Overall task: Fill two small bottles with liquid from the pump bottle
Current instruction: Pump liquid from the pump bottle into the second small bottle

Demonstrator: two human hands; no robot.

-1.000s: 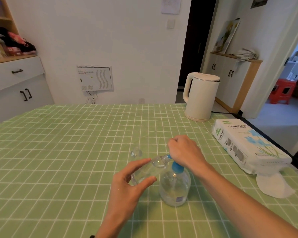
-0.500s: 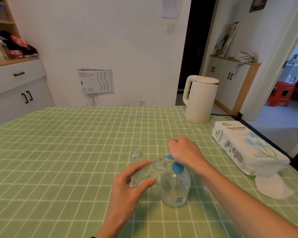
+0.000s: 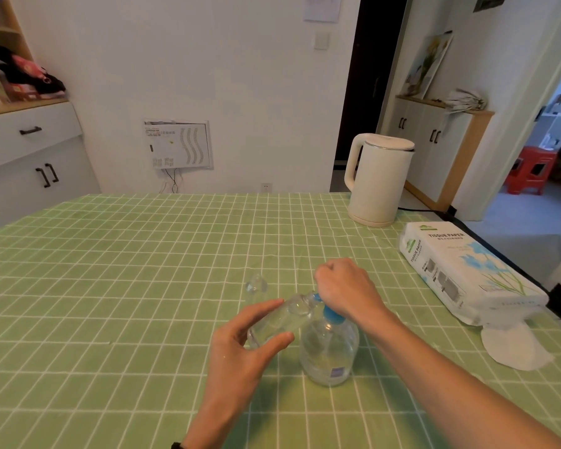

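Note:
A clear pump bottle (image 3: pixel 329 351) with a blue pump head stands on the green checked tablecloth (image 3: pixel 127 286). My right hand (image 3: pixel 345 288) rests fisted on top of the pump head and hides most of it. My left hand (image 3: pixel 243 354) holds a small clear bottle (image 3: pixel 280 320) tilted, its mouth up against the blue spout. A second small clear bottle (image 3: pixel 256 284) stands on the cloth just behind, apart from both hands.
A cream electric kettle (image 3: pixel 378 179) stands at the far right of the table, its cord running off the edge. A tissue paper pack (image 3: pixel 460 270) with a loose white tissue (image 3: pixel 512 346) lies along the right edge. Cabinets stand at the left and right walls.
The view has shifted slightly. Both hands and the bottles hold almost the same positions, my right hand still on the pump head.

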